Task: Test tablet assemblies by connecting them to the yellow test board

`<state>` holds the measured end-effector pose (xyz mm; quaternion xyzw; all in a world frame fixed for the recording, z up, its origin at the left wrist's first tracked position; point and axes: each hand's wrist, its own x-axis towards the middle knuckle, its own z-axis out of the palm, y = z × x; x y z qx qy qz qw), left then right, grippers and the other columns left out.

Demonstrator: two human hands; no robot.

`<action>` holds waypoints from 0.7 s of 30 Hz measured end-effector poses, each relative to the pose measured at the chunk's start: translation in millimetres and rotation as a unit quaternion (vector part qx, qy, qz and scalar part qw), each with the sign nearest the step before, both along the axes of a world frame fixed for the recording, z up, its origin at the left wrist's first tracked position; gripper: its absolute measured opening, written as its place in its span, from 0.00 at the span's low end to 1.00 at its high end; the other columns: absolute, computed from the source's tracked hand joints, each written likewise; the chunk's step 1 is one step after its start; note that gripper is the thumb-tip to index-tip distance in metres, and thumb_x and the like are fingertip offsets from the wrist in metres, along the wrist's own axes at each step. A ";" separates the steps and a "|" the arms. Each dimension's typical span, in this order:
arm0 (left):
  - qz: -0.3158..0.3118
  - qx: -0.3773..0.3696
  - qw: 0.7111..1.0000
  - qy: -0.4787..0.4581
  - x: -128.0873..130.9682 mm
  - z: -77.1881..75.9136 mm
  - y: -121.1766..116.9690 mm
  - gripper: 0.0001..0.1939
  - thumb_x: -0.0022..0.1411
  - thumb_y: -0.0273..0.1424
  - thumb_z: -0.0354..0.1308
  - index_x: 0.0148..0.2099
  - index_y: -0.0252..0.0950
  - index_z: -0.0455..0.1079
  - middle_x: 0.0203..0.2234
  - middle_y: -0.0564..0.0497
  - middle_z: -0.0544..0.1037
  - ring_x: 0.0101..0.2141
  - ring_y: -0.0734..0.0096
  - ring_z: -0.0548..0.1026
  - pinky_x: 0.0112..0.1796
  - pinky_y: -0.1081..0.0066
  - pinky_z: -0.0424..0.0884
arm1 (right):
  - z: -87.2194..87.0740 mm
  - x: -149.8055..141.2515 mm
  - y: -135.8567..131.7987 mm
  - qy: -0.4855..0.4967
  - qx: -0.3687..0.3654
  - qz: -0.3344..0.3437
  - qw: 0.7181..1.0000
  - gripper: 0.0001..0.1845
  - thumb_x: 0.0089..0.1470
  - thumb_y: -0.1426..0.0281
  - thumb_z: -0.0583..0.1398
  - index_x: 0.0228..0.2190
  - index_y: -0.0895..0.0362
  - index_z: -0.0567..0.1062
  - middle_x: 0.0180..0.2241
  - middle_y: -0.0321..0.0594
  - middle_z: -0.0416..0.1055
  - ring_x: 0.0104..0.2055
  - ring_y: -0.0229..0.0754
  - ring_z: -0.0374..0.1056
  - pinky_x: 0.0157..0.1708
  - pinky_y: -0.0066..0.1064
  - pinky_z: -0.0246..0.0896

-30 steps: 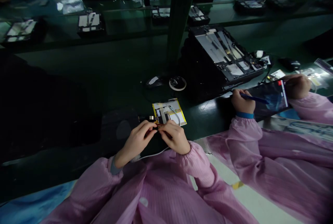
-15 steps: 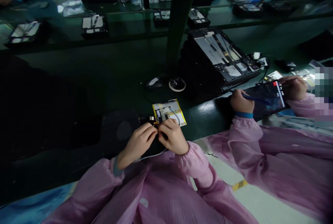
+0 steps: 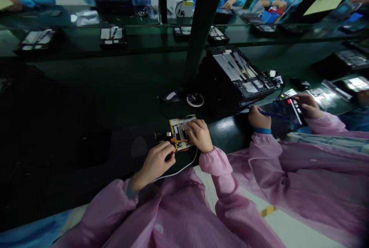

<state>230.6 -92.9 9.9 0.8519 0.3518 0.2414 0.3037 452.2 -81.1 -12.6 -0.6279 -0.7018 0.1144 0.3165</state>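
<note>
A flat module edged in yellow tape (image 3: 178, 133) lies on the dark green bench, and my right hand (image 3: 199, 135) holds it from above, fingers over its right side. An orange flex cable (image 3: 178, 140) runs across its lower part. My left hand (image 3: 157, 162) sits curled just left of it, near a small dark connector (image 3: 161, 136). A black flat device (image 3: 129, 152) lies beneath that hand. A white cable (image 3: 178, 172) passes below both hands. Whether my left hand grips anything is hidden by its fingers.
A computer mouse (image 3: 172, 97) and a tape roll (image 3: 195, 99) lie just beyond the module. An opened tablet housing (image 3: 239, 73) stands behind them, beside a green post (image 3: 203, 21). To my right, a co-worker's hand (image 3: 256, 117) holds a blue pen over a dark tablet (image 3: 281, 116).
My right hand has moved from the orange flex onto the module, which has turned and shifted toward me. My left hand has drawn back down and left. The view has tilted upward.
</note>
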 end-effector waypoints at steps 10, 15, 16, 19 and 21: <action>0.117 -0.060 0.985 -0.111 -50.3 7.6 -14.2 0.19 0.64 0.30 0.54 0.57 0.42 0.60 0.55 0.42 0.66 0.28 0.77 0.68 0.29 0.72 0.70 | -16.0 -5.3 9.6 -0.147 0.025 0.005 0.989 0.14 0.59 0.72 0.55 0.46 0.56 0.74 0.43 0.48 0.69 0.45 0.50 0.59 0.42 0.41 0.57; 0.230 -0.043 0.963 -0.132 -96.9 10.6 -17.3 0.17 0.65 0.33 0.54 0.55 0.41 0.63 0.53 0.43 0.68 0.33 0.73 0.72 0.34 0.69 0.73 | -19.7 -4.4 12.5 -0.150 0.032 0.006 0.988 0.15 0.55 0.75 0.55 0.44 0.58 0.75 0.43 0.49 0.70 0.45 0.50 0.61 0.43 0.41 0.58; 0.259 -0.041 0.956 -0.135 -107.7 9.9 -17.9 0.17 0.65 0.34 0.54 0.55 0.41 0.63 0.53 0.43 0.68 0.35 0.71 0.73 0.35 0.68 0.73 | -21.0 -2.2 13.2 -0.131 0.036 0.007 0.991 0.16 0.55 0.76 0.54 0.44 0.58 0.75 0.43 0.49 0.70 0.45 0.50 0.62 0.43 0.41 0.59; 0.347 -0.017 0.928 -0.134 -143.1 3.3 -20.8 0.17 0.64 0.37 0.54 0.54 0.40 0.64 0.53 0.44 0.69 0.42 0.64 0.73 0.41 0.64 0.73 | -21.8 8.6 12.7 -0.023 0.072 -0.019 0.997 0.20 0.54 0.77 0.50 0.46 0.58 0.73 0.41 0.47 0.71 0.43 0.46 0.66 0.42 0.39 0.63; 0.405 0.011 0.906 -0.120 -167.2 -5.3 -23.4 0.17 0.64 0.39 0.54 0.54 0.40 0.64 0.51 0.44 0.70 0.46 0.61 0.72 0.45 0.61 0.72 | -15.5 14.1 8.1 0.048 0.106 -0.072 0.991 0.20 0.56 0.76 0.48 0.46 0.57 0.72 0.40 0.46 0.72 0.42 0.45 0.68 0.41 0.38 0.65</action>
